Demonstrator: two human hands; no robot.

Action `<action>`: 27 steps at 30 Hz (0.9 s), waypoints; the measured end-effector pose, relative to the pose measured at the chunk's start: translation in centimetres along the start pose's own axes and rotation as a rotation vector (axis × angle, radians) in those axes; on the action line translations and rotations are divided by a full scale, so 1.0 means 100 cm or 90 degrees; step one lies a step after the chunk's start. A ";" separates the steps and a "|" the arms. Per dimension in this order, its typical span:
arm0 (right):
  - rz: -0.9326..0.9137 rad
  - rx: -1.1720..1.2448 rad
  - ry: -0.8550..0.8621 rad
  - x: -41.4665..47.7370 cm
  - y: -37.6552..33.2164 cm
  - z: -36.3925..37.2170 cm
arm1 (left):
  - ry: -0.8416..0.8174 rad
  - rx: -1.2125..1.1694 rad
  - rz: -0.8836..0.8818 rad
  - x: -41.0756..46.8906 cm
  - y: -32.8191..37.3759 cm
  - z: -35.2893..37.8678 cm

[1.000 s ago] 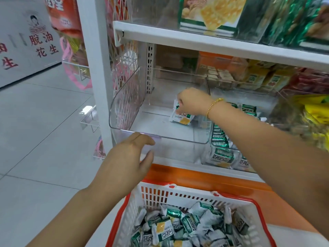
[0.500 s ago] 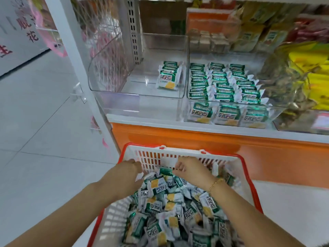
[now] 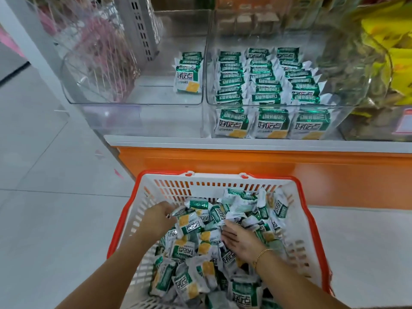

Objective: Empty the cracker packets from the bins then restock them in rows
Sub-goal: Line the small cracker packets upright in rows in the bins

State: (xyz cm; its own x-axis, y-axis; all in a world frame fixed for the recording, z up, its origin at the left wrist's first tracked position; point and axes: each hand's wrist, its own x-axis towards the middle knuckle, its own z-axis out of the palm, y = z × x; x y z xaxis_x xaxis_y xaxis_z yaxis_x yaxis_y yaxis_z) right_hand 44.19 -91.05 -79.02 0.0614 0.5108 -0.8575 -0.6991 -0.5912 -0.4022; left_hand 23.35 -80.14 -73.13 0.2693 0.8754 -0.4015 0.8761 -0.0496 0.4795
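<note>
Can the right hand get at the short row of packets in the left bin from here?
Probably yes. The left bin is open-topped, and the short row stands alone by its right wall. The right hand only needs lifting out of the basket.

Jewellery: we are wearing a thin gold beaded bracelet [image 3: 262, 254] on the right.
Hands: we are showing the left hand [image 3: 159, 216] and right hand [image 3: 239, 240] bare.
Arms: we are showing both forearms [image 3: 116, 268] bare.
</note>
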 end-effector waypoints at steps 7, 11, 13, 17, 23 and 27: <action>0.019 -0.023 0.021 0.015 -0.003 0.015 | -0.067 0.049 -0.017 0.024 0.008 0.041; 0.026 -0.020 -0.017 0.013 -0.006 0.017 | -0.107 0.106 -0.027 0.021 0.014 0.044; 0.022 -0.006 -0.034 0.010 -0.011 0.018 | -0.128 0.120 -0.028 0.017 0.018 0.043; 0.026 0.040 -0.032 -0.005 -0.011 0.023 | -0.134 0.112 -0.032 0.007 0.017 0.038; 0.034 -0.123 -0.149 -0.043 -0.029 0.036 | -0.128 0.001 -0.095 -0.008 0.015 -0.010; -0.120 -0.473 -0.178 -0.089 -0.073 0.046 | -0.181 -0.076 -0.088 -0.032 0.027 -0.059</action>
State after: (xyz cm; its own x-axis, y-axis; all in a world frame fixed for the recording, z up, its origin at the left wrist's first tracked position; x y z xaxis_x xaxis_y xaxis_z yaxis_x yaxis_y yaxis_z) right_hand 45.42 -88.38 -67.00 -0.1184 0.7219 -0.6818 -0.0340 -0.6892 -0.7238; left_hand 22.49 -80.24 -65.96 0.2667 0.7000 -0.6624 0.8640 0.1310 0.4862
